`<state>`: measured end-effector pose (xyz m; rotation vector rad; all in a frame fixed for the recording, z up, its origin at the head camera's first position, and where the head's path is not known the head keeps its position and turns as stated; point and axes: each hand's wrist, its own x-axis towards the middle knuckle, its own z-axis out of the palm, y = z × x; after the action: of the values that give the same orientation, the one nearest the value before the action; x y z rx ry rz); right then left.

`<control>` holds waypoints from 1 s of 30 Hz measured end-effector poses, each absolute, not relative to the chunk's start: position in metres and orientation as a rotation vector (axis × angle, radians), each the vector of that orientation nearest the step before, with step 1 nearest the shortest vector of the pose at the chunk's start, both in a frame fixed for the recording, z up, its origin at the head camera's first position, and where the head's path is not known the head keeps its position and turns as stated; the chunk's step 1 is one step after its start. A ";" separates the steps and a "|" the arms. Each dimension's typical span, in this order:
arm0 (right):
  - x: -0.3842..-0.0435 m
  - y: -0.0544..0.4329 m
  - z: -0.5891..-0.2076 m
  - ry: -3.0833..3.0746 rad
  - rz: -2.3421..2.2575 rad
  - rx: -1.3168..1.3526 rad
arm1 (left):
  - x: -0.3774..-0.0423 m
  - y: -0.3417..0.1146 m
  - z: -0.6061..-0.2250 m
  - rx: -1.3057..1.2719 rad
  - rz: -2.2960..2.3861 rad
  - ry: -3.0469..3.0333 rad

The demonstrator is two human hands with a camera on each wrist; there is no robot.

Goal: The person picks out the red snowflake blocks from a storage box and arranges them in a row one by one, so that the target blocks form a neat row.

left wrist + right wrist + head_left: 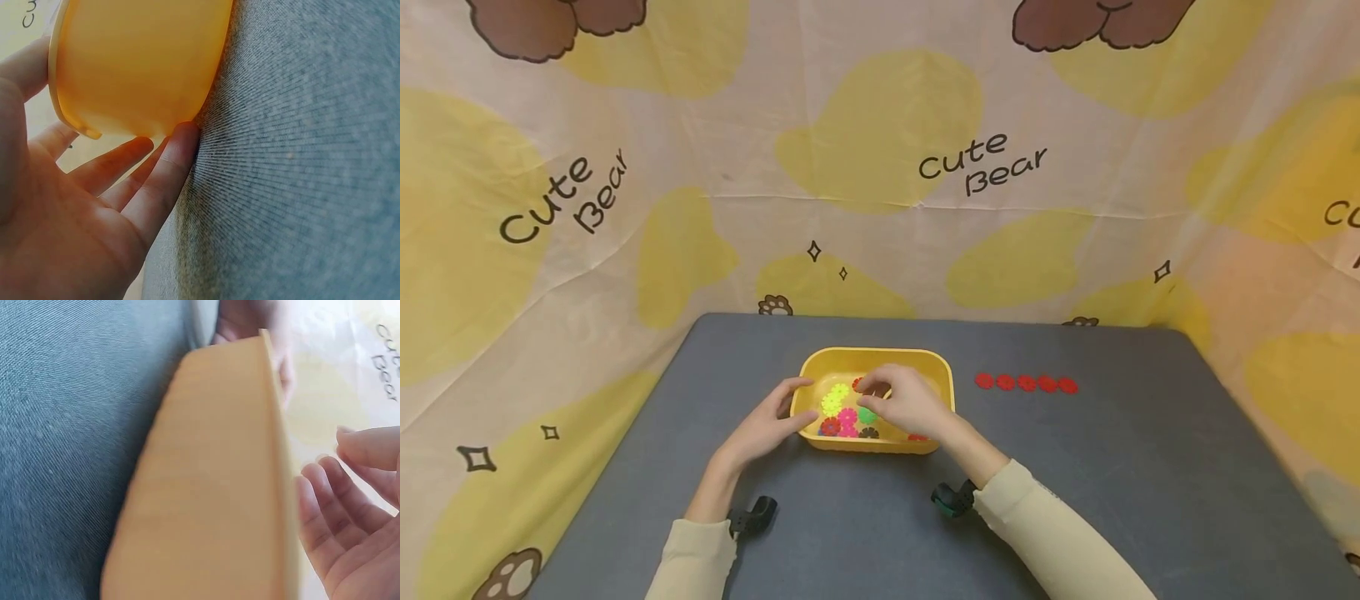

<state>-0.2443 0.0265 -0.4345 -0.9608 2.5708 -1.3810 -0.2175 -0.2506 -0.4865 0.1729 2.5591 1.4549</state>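
A yellow plastic bin (872, 445) holds several flower-shaped discs: yellow discs (835, 400), pink discs (847, 417), a green disc (867, 414), a dark disc (868, 433) and red ones. My left hand (775, 421) rests at the bin's left end. Its thumb reaches over the rim, while straight, spread fingers (165, 175) touch the outer wall. Over the middle of the bin, my right hand (904, 402) reaches in with bent fingers. A gap shows between its thumb and fingertips (317, 475), and nothing is seen held there. That hand hides part of the bin's contents.
Several red flower discs (1027, 383) lie in a row on the grey table (1112, 483), right of the bin. Behind the table hangs a printed cloth (880, 250). Black wrist straps (953, 498) are on both forearms.
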 end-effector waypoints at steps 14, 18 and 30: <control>-0.268 -0.017 -0.459 2.432 -1.120 -0.904 | -0.219 -0.253 -0.487 0.188 1.482 2.549; -0.271 -0.025 -0.466 2.437 -1.059 -0.944 | -0.220 -0.253 -0.488 0.201 1.478 2.555; -0.275 -0.036 -0.480 2.481 -0.939 -1.024 | -0.217 -0.251 -0.487 0.226 1.490 2.541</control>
<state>-0.2745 -0.0363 -0.4800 -1.0239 2.4809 -0.9389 -0.2168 -0.2514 -0.4875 0.2261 2.5411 1.4903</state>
